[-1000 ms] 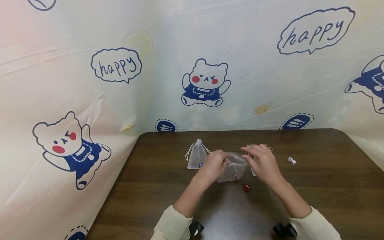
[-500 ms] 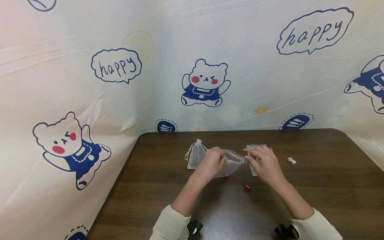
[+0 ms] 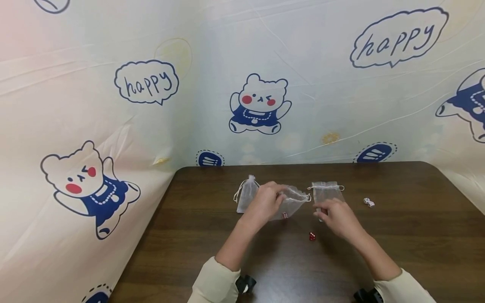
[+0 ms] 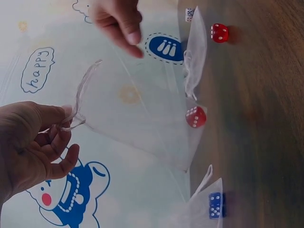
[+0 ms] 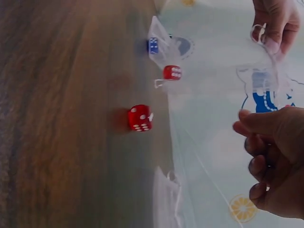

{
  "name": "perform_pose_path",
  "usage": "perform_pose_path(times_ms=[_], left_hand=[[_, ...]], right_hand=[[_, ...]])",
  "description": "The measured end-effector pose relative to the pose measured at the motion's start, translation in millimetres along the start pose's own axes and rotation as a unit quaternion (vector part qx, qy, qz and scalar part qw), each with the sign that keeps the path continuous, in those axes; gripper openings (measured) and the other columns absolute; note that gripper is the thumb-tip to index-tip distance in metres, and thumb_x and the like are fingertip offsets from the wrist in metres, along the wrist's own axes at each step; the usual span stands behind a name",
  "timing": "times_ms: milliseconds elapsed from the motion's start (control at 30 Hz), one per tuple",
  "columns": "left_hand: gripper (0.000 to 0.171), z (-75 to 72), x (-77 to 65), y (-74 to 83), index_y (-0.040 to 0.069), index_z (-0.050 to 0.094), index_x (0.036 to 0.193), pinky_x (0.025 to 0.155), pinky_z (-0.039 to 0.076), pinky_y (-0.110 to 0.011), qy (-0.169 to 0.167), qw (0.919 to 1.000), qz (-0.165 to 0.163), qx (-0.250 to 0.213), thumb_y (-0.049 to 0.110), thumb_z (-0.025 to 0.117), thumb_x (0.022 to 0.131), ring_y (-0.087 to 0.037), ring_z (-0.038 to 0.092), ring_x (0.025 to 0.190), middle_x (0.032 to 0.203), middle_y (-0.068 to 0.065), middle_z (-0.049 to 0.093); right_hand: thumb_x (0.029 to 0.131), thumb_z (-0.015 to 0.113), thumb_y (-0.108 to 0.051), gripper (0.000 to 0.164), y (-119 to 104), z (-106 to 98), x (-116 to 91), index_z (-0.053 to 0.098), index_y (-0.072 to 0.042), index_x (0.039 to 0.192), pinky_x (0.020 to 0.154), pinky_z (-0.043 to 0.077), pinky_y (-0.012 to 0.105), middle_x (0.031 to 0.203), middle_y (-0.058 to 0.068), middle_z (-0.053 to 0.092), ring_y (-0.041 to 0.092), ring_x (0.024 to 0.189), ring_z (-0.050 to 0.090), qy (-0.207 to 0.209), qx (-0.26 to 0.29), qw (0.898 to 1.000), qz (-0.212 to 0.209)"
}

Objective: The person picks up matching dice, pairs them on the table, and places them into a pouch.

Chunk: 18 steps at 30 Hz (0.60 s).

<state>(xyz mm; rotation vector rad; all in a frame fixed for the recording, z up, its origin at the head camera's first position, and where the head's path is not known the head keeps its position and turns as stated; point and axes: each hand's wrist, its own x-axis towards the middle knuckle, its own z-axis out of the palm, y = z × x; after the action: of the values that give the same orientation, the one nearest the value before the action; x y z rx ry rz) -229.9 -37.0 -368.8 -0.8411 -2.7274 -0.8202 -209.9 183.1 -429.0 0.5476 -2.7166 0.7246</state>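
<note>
Mesh bag (image 3: 294, 205), white and see-through, hangs in front of the person from the left hand (image 3: 268, 200), whose thumb and fingers pinch it at the gathered drawstring edge of its mouth. Inside, low down, sits a red die (image 3: 285, 215), its white pips plain through the fabric; whether the bag's bottom touches the table (image 3: 170, 261) I cannot tell. The right hand (image 3: 337, 216) is apart from that bag and grips nothing: its fingers bend loosely, and in the right wrist view a small gap shows between the thumb and the bent fingers. Seen from the head, it covers the lower part of a second mesh bag (image 3: 327, 194), which lies flat with its white cord across the top (the left wrist view shows the hand well above that one). A loose red die (image 3: 312, 236) rests on the brown wood, nearer the person than the bags and between the two forearms. To the left, partly behind the left hand, a third mesh bag (image 3: 248, 195) has its neck drawn in and a blue die (image 4: 216, 205) inside. Two white dice (image 3: 368, 203) sit together, right of the flat bag. Behind everything hangs a pale backdrop (image 3: 303, 42) printed with bears and the word "happy".
</note>
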Motion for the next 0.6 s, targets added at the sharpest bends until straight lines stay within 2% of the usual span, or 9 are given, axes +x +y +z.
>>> perform_pose_path(times_ms=[133, 300, 433, 600], left_hand=[[0.023, -0.3, 0.3, 0.1, 0.002, 0.067, 0.108, 0.061, 0.044, -0.016, 0.003, 1.0, 0.0, -0.005, 0.008, 0.064, 0.087, -0.011, 0.057, 0.074, 0.095, -0.008, 0.064], [0.022, -1.1, 0.1, 0.9, 0.002, 0.068, 0.108, 0.061, 0.043, -0.016, 0.008, 0.9999, 0.005, -0.005, 0.008, 0.064, 0.087, -0.011, 0.056, 0.073, 0.094, -0.008, 0.064], [0.022, -0.6, -0.1, 0.4, 0.002, 0.068, 0.108, 0.06, 0.043, -0.016, 0.008, 1.0, 0.004, -0.002, 0.007, 0.064, 0.086, -0.01, 0.056, 0.072, 0.093, -0.007, 0.064], [0.022, -0.5, -0.4, 0.0, 0.002, 0.068, 0.108, 0.061, 0.043, -0.016, 0.01, 1.0, 0.001, 0.003, 0.007, 0.064, 0.086, -0.011, 0.056, 0.073, 0.093, -0.007, 0.064]], right_hand=[[0.077, 0.074, -0.01, 0.015, 4, 6, -3, 0.072, -0.004, 0.091, 0.06, 0.04, 0.033, 0.067, -0.006, 0.057, 0.016, 0.067, 0.049, -0.047, -0.015, 0.999, -0.013], [0.077, 0.073, -0.012, 0.012, 4, 11, -6, 0.072, -0.005, 0.087, 0.071, 0.046, 0.042, 0.08, 0.001, 0.067, 0.024, 0.077, 0.06, -0.102, -0.024, 0.994, -0.025], [0.078, 0.072, -0.011, 0.007, 6, 15, -6, 0.071, -0.007, 0.083, 0.069, 0.047, 0.041, 0.078, -0.001, 0.067, 0.022, 0.075, 0.062, -0.15, -0.014, 0.988, -0.036], [0.078, 0.07, -0.011, 0.003, 10, 18, -6, 0.071, -0.009, 0.078, 0.066, 0.047, 0.038, 0.075, -0.006, 0.066, 0.018, 0.073, 0.062, -0.175, -0.014, 0.983, -0.057]])
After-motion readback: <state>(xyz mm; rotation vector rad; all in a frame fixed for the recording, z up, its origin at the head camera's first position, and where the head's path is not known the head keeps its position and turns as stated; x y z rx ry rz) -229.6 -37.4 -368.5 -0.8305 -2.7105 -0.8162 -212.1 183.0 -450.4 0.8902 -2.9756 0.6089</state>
